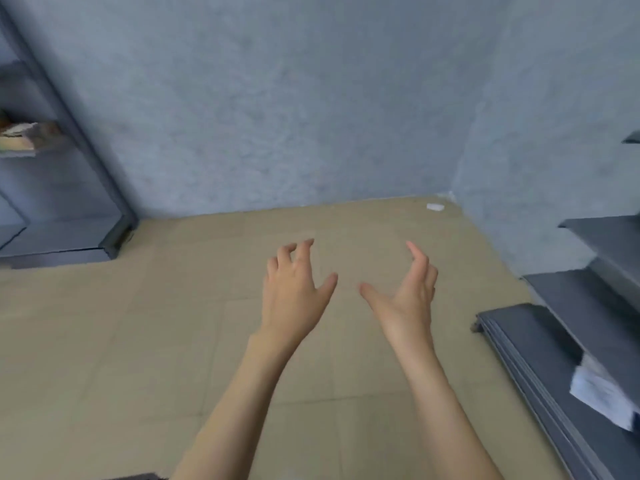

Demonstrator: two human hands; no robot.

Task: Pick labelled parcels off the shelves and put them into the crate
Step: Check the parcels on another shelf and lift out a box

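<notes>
Reaching forward over the tan floor (138, 358), both bare forearms stretched out from the lower edge of the view. Left hand (294, 289) back-up, fingers spread and loosely curled at the tips, thumb out to the side, holding nothing. Right hand (408, 292) turned more on edge, palm facing inward toward the left one, fingers relaxed and slightly bent, thumb pointing toward the left thumb, also holding nothing. Both wide, set side by side with a gap between the thumbs, touching neither each other nor anything else.

Well apart to the right and nearer the camera than the right hand: a labelled parcel (602, 400), pale with small print on it, lying tilted on the lower right shelves (540, 351), partly cut off by the frame edge. Grey shelf boards stepped above it along the right wall.

Far to the left, higher in the view and well away from the left hand: a flat stack of parcels (26, 138) on a grey shelving unit (86, 174) standing against the blue-grey wall (277, 98); too blurred to tell labels or count.

On the floor near the far corner, beyond the right hand, a small white scrap (435, 207). At the bottom edge, left of the left forearm, a dark sliver of something (138, 477), not identifiable.
</notes>
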